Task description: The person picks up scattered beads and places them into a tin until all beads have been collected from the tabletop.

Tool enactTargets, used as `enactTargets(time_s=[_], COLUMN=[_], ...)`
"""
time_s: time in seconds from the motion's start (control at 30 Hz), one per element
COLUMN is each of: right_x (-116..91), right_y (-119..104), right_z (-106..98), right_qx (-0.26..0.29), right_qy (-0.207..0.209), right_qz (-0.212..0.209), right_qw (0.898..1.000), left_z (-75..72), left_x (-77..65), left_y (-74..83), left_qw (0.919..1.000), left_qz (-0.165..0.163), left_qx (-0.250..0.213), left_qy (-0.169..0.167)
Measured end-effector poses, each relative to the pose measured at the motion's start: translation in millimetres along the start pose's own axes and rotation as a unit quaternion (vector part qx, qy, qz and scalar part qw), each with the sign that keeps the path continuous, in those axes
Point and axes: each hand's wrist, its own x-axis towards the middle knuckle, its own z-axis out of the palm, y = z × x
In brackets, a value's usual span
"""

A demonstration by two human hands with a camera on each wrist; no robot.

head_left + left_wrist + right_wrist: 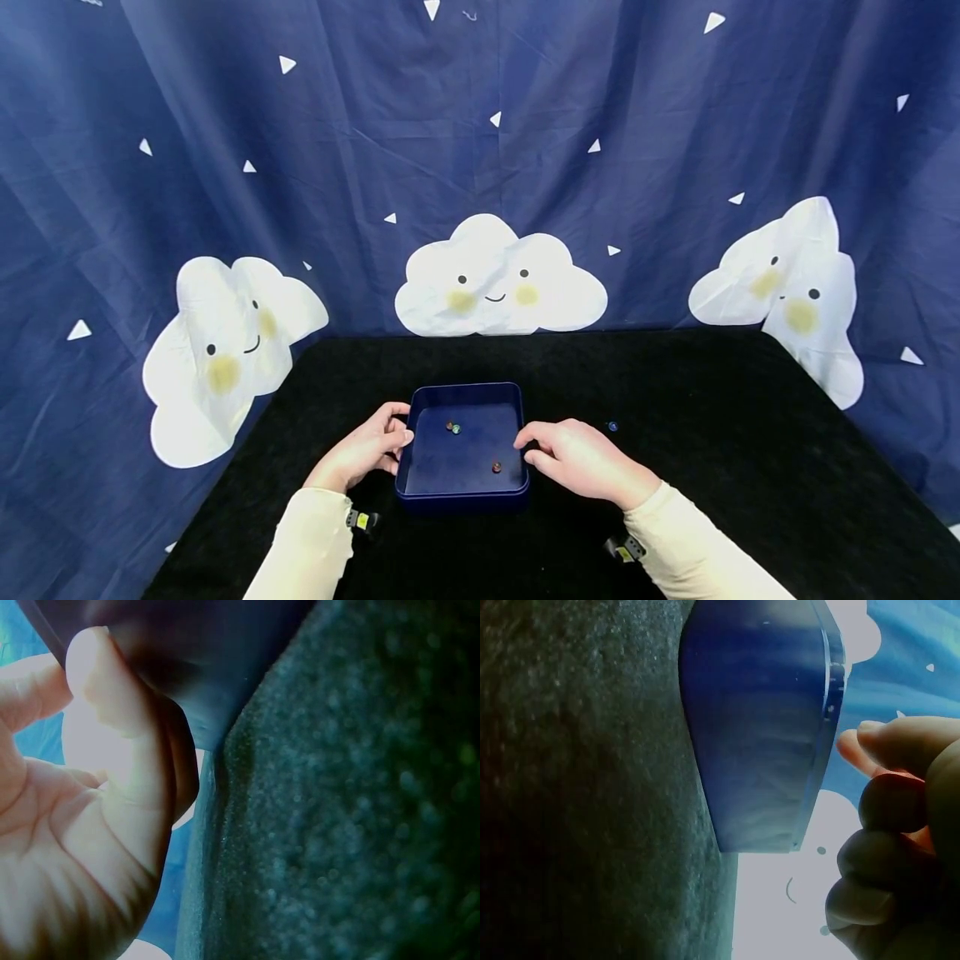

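In the head view, the left hand (pixel 363 450) holds the left wall of the blue tray (pixel 461 502), its thumb and bent fingers at the rim; the tray stands on the dark bench (pixel 750 467), between the hands. The right hand (pixel 581 465) has its index fingertip over the tray's right wall, with finger and thumb slightly parted and nothing seen in them. Inside, a brown marble (pixel 449 425) and a green marble (pixel 456 430) lie together, nearer the left hand, while a reddish marble (pixel 497 467) sits nearer the right. A blue marble (pixel 613 426) rests on the bench just right of the right hand, so the work looks partly done: three in, one out. The bench gives room to the right of that hand and beyond both; the raised rim is the edge to clear. In the left wrist view, the left thumb and fingers meet the tray's side, bench alongside. In the right wrist view, the right hand's fingers are loosely curled just beside the rim, with a gap from the wall; no marble shows there.
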Motion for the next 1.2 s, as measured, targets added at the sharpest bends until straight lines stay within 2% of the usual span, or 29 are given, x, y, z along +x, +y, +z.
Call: enactTargets(time_s=[0.37,0.6,0.8,1.07,1.2], right_x=[-11.1,-21.1,-31.6,-34.1,-39.9], right_y=[19.2,37.0,52.2,74.2,85.4], right_z=[-9.3,-18.0,-27.6,-42.8,-45.2], right_qx=[0.009,0.028,0.038,0.041,0.037], right_qy=[0.015,0.021,0.039,0.074,0.077], right_qz=[0.022,0.055,0.081,0.107,0.123], right_qw=[1.000,0.998,0.995,0.991,0.989], left_z=[0.9,3.1,4.4,-2.3,-2.0], left_x=[0.4,-0.7,-2.1,-1.2,-0.3], left_y=[1.0,0.8,-0.2,0.9,0.5], left_qw=[1.0000,1.0000,1.0000,1.0000,1.0000], left_qz=[0.002,-0.001,0.003,0.005,0.003], left_qx=[-0.001,-0.003,-0.001,-0.004,-0.002], left_qy=[-0.005,-0.005,-0.008,0.003,0.000])
